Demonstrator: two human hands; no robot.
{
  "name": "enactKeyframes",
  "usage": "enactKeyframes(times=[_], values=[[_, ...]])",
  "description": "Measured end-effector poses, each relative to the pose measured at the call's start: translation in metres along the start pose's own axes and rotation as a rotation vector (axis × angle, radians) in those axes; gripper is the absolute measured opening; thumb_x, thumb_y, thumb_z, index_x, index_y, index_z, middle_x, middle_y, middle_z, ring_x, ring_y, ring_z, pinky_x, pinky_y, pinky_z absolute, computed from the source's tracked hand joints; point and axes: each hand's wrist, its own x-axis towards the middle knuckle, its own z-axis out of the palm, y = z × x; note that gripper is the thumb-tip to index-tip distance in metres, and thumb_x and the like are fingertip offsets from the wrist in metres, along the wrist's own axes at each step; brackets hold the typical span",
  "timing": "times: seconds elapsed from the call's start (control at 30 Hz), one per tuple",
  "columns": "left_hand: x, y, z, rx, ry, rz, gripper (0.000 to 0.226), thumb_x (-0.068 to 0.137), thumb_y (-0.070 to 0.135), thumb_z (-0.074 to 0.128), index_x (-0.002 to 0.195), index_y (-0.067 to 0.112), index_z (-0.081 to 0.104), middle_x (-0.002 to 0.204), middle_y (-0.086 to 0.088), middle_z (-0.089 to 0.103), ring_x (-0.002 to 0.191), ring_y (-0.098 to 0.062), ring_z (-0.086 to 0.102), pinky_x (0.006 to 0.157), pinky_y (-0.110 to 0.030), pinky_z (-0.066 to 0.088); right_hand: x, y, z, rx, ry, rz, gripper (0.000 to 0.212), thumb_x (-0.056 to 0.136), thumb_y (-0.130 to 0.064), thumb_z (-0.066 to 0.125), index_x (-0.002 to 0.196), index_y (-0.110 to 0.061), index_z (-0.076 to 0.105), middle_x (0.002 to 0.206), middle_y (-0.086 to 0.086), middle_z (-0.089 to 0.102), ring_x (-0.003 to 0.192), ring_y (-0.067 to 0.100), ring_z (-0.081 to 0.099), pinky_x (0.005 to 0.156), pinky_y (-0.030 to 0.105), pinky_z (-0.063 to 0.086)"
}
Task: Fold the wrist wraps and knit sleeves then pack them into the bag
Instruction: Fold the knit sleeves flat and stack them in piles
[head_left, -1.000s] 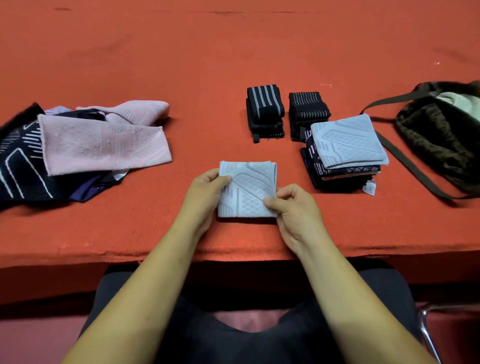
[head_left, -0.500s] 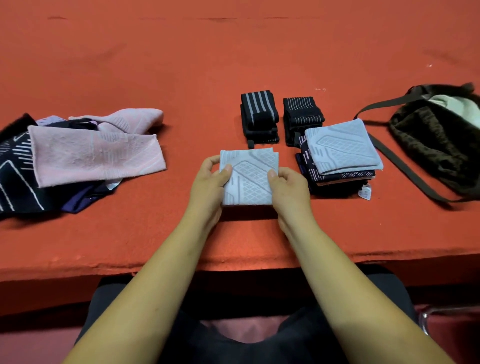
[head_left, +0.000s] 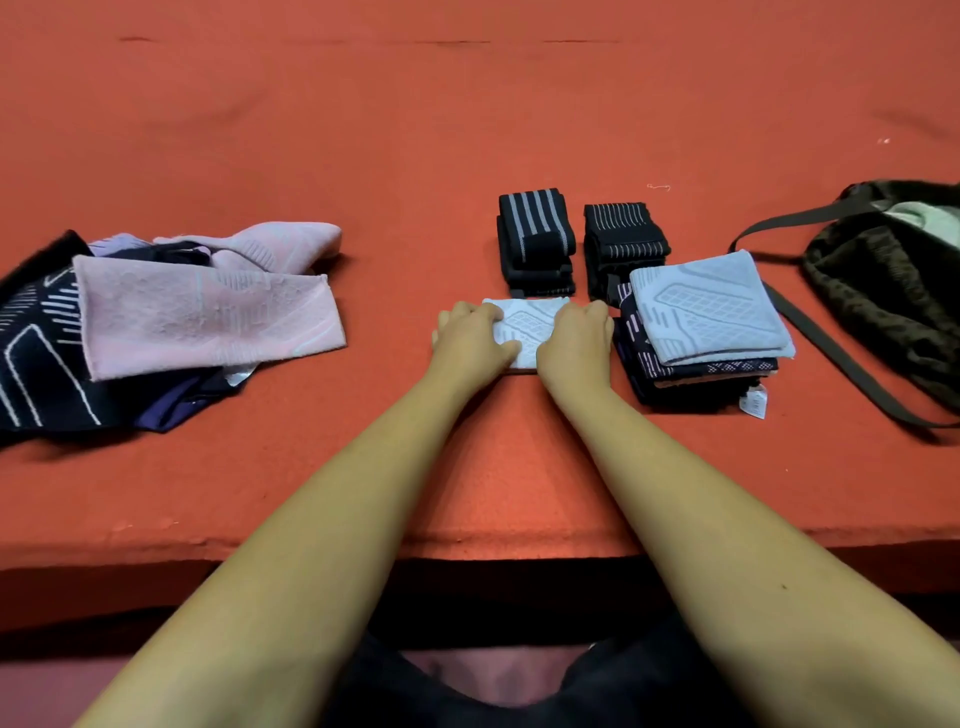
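A folded light-blue knit sleeve (head_left: 530, 325) lies on the red table (head_left: 467, 130) in front of me. My left hand (head_left: 470, 340) grips its left side and my right hand (head_left: 576, 338) grips its right side, fingers curled over it. Just right of it stands a stack of folded sleeves (head_left: 711, 306), another light-blue one on top. Two folded black striped wrist wraps (head_left: 535, 239) (head_left: 623, 241) sit behind. The dark patterned bag (head_left: 883, 291) lies open at the far right.
At the left lies a loose pile of unfolded sleeves, a pink one (head_left: 208, 322) over dark patterned ones (head_left: 31, 353). The bag's strap (head_left: 831, 348) trails across the table toward the stack. The table's front edge runs close to my lap.
Both hands have slid the folded light-blue sleeve away from me, up toward the wrist wraps, and now cover more of it.
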Motion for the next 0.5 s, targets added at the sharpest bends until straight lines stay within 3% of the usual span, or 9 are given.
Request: enactKeyframes(times=[0.1, 0.17, 0.23, 0.37, 0.5], values=[[-0.007, -0.014, -0.019, -0.024, 0.009, 0.018, 0.040, 0.087, 0.026, 0.066, 0.126, 0.016, 0.061, 0.127, -0.014, 0.051, 0.122, -0.033, 0.044, 0.101, -0.029, 0.032, -0.003, -0.008, -0.003, -0.048, 0.041, -0.065, 0.030, 0.083, 0.000, 0.049, 0.113, 0.001, 0.056, 0.129, 0.021, 0.041, 0.119, 0.039, 0.040, 0.101, 0.038, 0.035], [-0.016, -0.035, -0.047, -0.013, 0.093, 0.046, 0.029, 0.087, 0.020, 0.065, 0.116, 0.014, 0.065, 0.120, -0.015, 0.053, 0.118, -0.032, 0.048, 0.100, -0.030, 0.034, -0.004, -0.022, -0.006, -0.008, 0.092, -0.147, 0.028, 0.084, -0.002, 0.048, 0.110, 0.001, 0.058, 0.126, 0.020, 0.044, 0.117, 0.036, 0.042, 0.101, 0.038, 0.037], [-0.027, -0.062, -0.082, 0.067, 0.197, 0.065, 0.023, 0.086, 0.016, 0.065, 0.108, 0.012, 0.066, 0.111, -0.013, 0.055, 0.111, -0.032, 0.051, 0.096, -0.034, 0.036, -0.002, -0.045, -0.001, 0.059, 0.028, -0.186, 0.028, 0.086, -0.006, 0.048, 0.110, 0.003, 0.060, 0.123, 0.021, 0.049, 0.115, 0.037, 0.046, 0.101, 0.039, 0.039], [-0.055, -0.123, -0.138, 0.429, 0.276, 0.052, 0.025, 0.079, 0.011, 0.068, 0.103, 0.006, 0.067, 0.108, -0.018, 0.060, 0.108, -0.038, 0.054, 0.090, -0.045, 0.039, -0.010, -0.101, 0.035, 0.109, -0.196, -0.283, 0.033, 0.084, -0.013, 0.054, 0.111, 0.005, 0.062, 0.117, 0.026, 0.059, 0.113, 0.039, 0.053, 0.098, 0.039, 0.041], [-0.073, -0.173, -0.167, 0.786, 0.274, 0.080, 0.018, 0.078, 0.012, 0.067, 0.095, 0.005, 0.063, 0.111, -0.014, 0.059, 0.102, -0.035, 0.055, 0.086, -0.047, 0.035, -0.031, -0.141, 0.077, 0.066, -0.357, -0.395, 0.036, 0.082, -0.016, 0.058, 0.114, 0.000, 0.059, 0.116, 0.024, 0.056, 0.114, 0.039, 0.052, 0.099, 0.042, 0.044]])
